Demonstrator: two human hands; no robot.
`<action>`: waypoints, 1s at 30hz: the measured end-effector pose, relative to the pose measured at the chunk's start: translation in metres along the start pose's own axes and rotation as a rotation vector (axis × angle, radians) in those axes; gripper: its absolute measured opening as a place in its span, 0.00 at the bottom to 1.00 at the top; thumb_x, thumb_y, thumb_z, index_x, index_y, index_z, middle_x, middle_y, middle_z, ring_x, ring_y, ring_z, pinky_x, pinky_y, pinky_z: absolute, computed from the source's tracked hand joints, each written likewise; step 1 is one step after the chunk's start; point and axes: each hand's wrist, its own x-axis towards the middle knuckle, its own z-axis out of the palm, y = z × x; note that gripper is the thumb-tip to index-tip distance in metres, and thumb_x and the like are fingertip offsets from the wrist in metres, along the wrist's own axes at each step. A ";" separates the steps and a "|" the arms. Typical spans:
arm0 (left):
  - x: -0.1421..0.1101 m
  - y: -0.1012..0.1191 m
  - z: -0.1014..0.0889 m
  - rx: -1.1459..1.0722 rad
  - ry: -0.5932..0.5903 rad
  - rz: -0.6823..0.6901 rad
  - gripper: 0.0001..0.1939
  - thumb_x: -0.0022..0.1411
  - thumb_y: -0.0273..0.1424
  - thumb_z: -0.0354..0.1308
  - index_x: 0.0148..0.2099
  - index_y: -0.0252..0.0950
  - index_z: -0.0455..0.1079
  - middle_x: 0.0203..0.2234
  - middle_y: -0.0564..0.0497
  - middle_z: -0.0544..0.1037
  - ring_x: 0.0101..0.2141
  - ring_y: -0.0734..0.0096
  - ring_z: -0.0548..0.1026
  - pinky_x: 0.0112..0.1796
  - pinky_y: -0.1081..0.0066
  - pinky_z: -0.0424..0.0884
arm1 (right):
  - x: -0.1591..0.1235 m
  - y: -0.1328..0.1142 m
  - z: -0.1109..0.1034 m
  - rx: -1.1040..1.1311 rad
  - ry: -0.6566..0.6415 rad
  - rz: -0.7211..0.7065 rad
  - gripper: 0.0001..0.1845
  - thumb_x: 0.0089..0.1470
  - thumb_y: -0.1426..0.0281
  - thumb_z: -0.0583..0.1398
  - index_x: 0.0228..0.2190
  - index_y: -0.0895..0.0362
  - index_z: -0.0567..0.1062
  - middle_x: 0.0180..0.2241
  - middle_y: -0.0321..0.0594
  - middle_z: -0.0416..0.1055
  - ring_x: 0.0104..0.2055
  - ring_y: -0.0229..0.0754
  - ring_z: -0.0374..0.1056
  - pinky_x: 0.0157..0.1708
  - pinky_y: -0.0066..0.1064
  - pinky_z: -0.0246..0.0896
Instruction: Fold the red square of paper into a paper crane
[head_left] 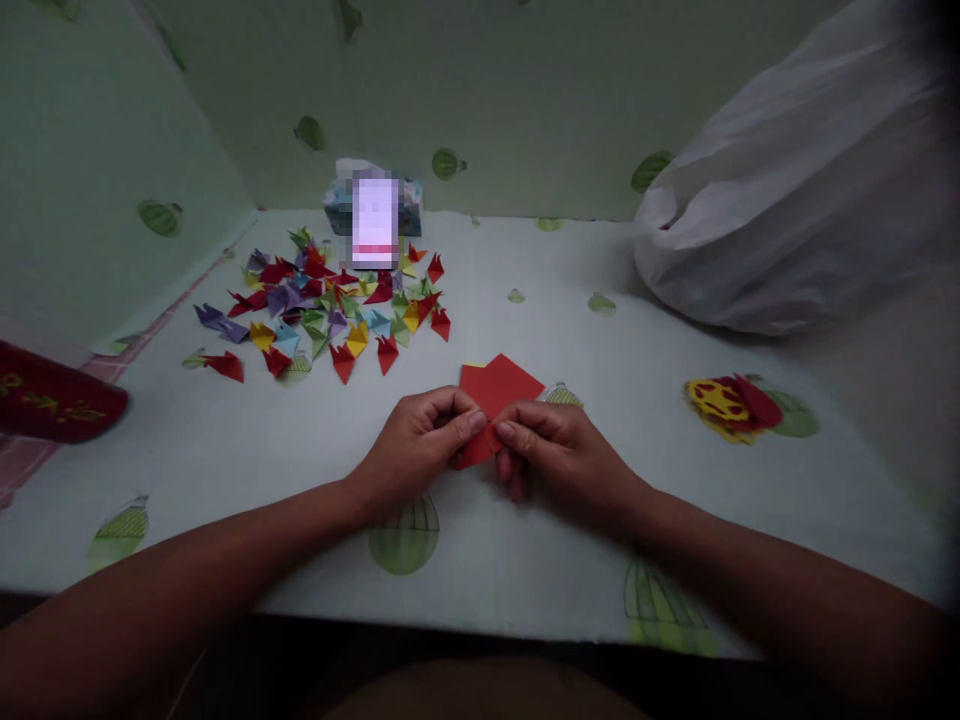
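Observation:
Between my two hands is a piece of red paper (480, 455), partly covered by the fingers. My left hand (435, 430) pinches it from the left, thumb on top. From the right my right hand (551, 450) pinches it too, with the thumb tip close to the left one and the lower fingers curled underneath. Just beyond the fingertips, more red paper (506, 382) shows with a sliver of yellow at its back left edge. Whether it is one sheet with the pinched piece or a separate stack, I cannot tell.
Many folded paper cranes (330, 310) in several colours lie at the back left, before a lit phone (375, 220) leaning on a tissue box (411, 205). A red cylinder (67, 395) sits far left. Yellow and red cut-outs (724, 405) lie right, below a white plastic bag (780, 200).

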 end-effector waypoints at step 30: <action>0.006 -0.005 0.002 -0.486 -0.063 -0.263 0.19 0.53 0.40 0.71 0.36 0.35 0.67 0.20 0.59 0.71 0.19 0.83 0.65 0.19 0.80 0.56 | 0.006 0.007 -0.003 0.304 -0.088 -0.006 0.16 0.58 0.59 0.66 0.29 0.58 0.72 0.23 0.34 0.74 0.21 0.33 0.68 0.21 0.24 0.62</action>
